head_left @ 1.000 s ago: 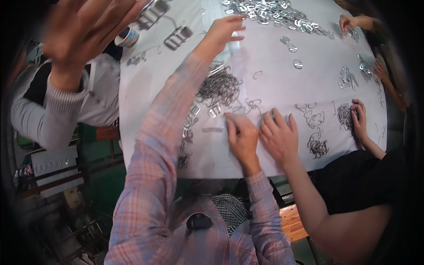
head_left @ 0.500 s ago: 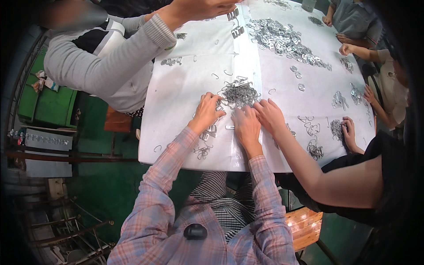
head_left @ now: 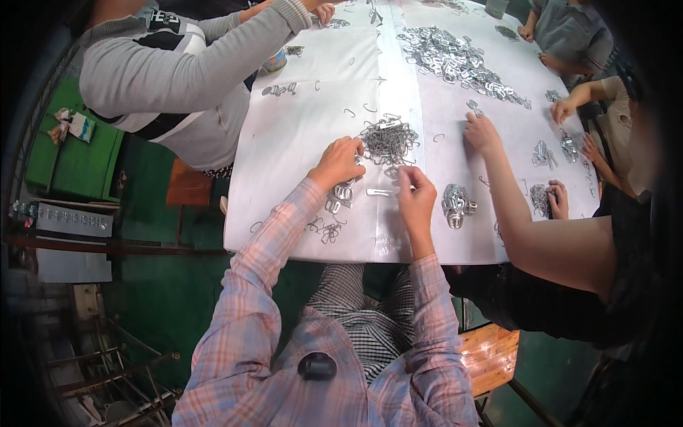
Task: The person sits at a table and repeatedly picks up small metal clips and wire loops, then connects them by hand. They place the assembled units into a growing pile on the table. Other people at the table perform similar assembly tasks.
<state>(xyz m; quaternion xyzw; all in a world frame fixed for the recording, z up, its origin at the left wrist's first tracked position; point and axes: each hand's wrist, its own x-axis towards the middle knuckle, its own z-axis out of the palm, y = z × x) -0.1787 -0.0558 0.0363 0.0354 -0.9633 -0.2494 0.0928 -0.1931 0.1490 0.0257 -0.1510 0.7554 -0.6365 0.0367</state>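
Note:
A dense heap of wire hooks (head_left: 388, 142) lies on the white-covered table. At its left edge is my left hand (head_left: 337, 164), fingers curled and thumb drawn in around small metal that I cannot make out. Below that hand lie several metal buckles (head_left: 343, 193) and a loose cluster of wire hooks (head_left: 329, 230). My right hand (head_left: 417, 199) is just below the heap, its thumb and fingertips pinched together. Whatever is in that pinch is too small to name. Left of it a flat slotted metal bar (head_left: 380, 191) lies on the cover.
A large pile of metal buckles (head_left: 455, 60) covers the far middle of the table (head_left: 284, 156). At my right, a co-worker's arm (head_left: 509, 185) reaches over the table beside a buckle pile (head_left: 455, 205). Another co-worker in a grey sleeve (head_left: 185, 85) is at far left. More people work along the right side.
My right hand has drawn back from the heap toward me and right. My left hand's fingers have closed in. The co-worker's hand beside mine has moved away to the upper right, uncovering a buckle pile.

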